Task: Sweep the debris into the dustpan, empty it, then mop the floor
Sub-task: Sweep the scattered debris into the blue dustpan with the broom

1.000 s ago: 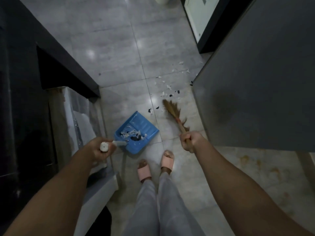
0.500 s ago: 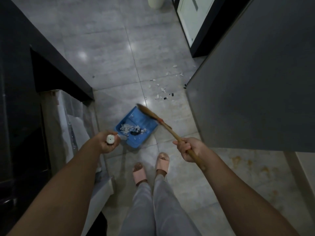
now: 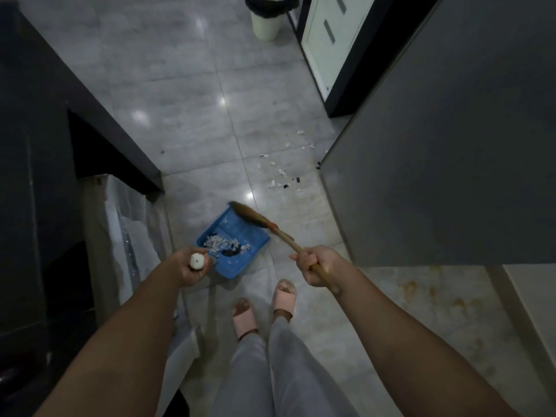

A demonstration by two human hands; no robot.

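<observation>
A blue dustpan (image 3: pixel 252 239) rests on the grey tiled floor just ahead of my feet, with a pile of white and black scraps (image 3: pixel 225 245) inside it. My left hand (image 3: pixel 188 267) grips its white handle. My right hand (image 3: pixel 314 266) is closed around the wooden stick of a small straw broom (image 3: pixel 251 217), whose bristles lie across the pan's far right edge. More white and black debris (image 3: pixel 282 173) is scattered on the tiles beyond the pan, near the corner of the grey table.
A large grey table (image 3: pixel 451 130) fills the right side. A dark counter (image 3: pixel 45 130) and a plastic-wrapped box (image 3: pixel 120 236) stand on the left. A bin with a black liner (image 3: pixel 266 16) stands far ahead by a white door (image 3: pixel 334 34). My feet wear pink slippers (image 3: pixel 264 308).
The broom swung left from the loose debris onto the dustpan's edge. My view has tilted up, so the bin now shows. The dustpan stayed in place.
</observation>
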